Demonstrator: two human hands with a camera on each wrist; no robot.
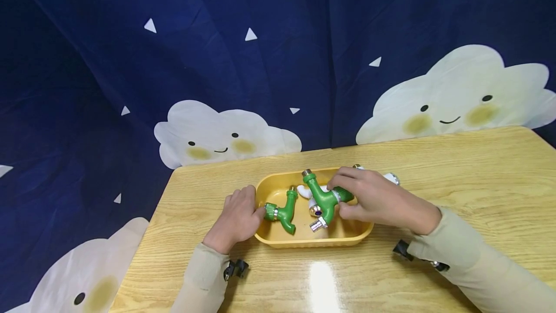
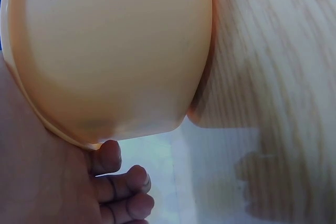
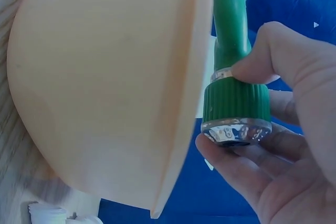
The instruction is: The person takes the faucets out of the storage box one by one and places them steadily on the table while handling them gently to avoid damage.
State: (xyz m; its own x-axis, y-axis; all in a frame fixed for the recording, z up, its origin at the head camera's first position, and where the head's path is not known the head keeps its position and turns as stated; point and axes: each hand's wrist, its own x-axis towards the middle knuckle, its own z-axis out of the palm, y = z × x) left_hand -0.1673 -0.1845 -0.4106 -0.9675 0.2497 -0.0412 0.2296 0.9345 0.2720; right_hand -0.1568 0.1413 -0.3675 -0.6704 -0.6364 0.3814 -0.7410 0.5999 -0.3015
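Observation:
A yellow plastic basin (image 1: pixel 312 243) stands on the table. My right hand (image 1: pixel 375 199) grips a green faucet (image 1: pixel 323 199) by its ribbed knob, holding it above the basin. In the right wrist view the thumb presses near the silver collar, and fingers curl beneath the knob (image 3: pixel 236 100). My left hand (image 1: pixel 236 214) holds the basin's left rim, its fingers curled in the left wrist view. Inside the basin, a smaller green faucet (image 1: pixel 286 211) lies near that hand. A white faucet (image 1: pixel 303 191) is partly hidden behind the held one.
Beyond the basin's right side, a white and chrome piece (image 1: pixel 392 177) shows behind my right hand. The wooden table (image 1: pixel 456 177) extends to both sides. A dark blue curtain with clouds (image 1: pixel 269 71) hangs behind it.

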